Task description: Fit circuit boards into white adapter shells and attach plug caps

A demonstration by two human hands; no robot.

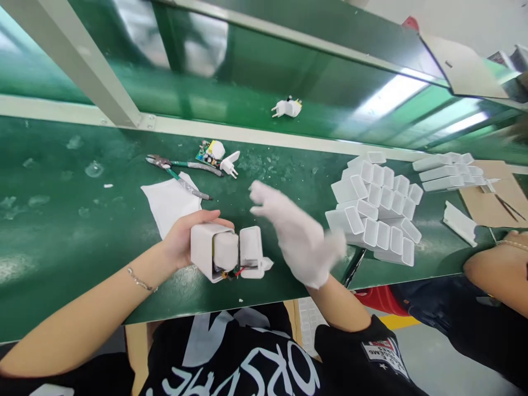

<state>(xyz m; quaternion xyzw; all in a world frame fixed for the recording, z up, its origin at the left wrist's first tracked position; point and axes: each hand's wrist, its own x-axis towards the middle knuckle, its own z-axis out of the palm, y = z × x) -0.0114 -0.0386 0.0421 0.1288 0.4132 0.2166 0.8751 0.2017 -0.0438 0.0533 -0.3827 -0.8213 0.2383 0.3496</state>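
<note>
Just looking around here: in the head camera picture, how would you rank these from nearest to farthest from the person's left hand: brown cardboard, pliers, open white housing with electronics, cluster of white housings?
1. Open white housing: held in the left hand.
2. Pliers: just beyond that hand.
3. Cluster of white housings: off to the right.
4. Brown cardboard: far right.
</note>
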